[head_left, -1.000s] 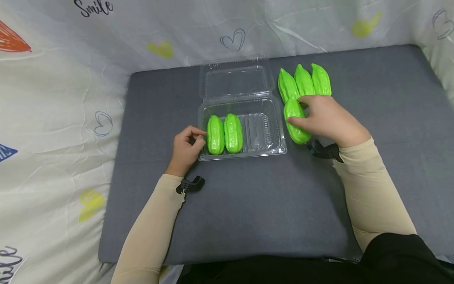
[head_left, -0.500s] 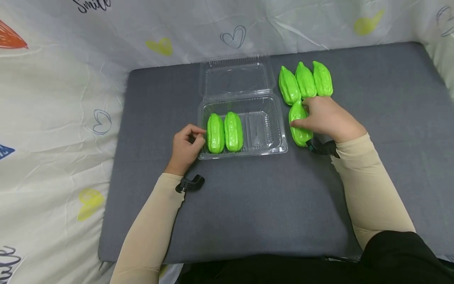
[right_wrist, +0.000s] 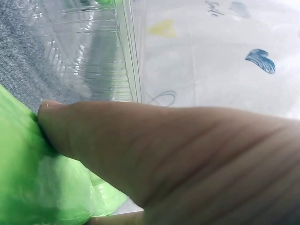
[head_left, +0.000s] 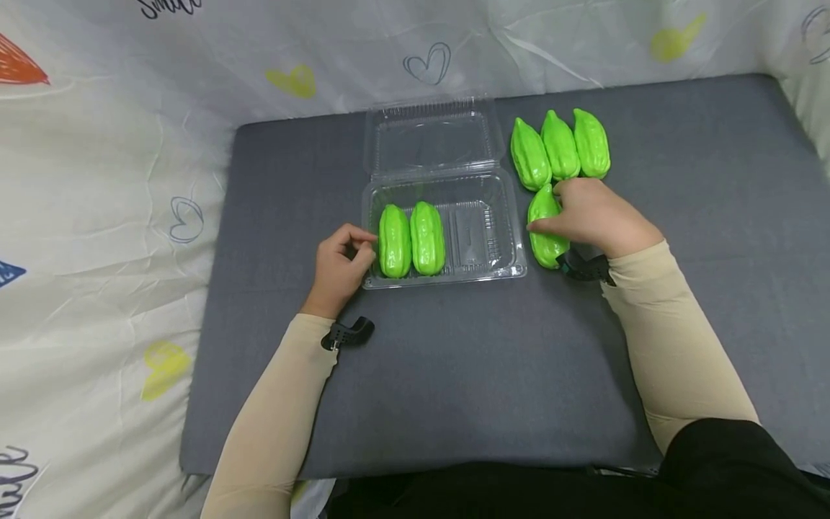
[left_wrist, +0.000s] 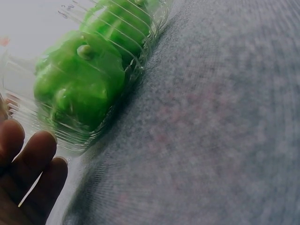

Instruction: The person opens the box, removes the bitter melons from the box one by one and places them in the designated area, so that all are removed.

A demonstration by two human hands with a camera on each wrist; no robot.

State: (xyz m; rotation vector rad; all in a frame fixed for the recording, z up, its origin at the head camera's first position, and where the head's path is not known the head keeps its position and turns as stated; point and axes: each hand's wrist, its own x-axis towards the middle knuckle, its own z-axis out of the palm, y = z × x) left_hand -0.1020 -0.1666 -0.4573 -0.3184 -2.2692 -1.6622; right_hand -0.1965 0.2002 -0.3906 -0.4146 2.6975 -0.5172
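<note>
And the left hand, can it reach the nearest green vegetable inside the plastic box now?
Probably yes: the left hand is beside the plastic box and the lid is folded back, so the nearest vegetable looks free from above. It need only clear the side wall.

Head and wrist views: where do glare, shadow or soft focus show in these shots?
Head view: small white glints on two glossy, ribbed green pods and the clear hinged plastic box; left wrist view: left hand dim, grey fabric table surface grainy and blurred; right wrist view: right hand shaded against bright white printed cloth, gripped green pod close up and soft.
</note>
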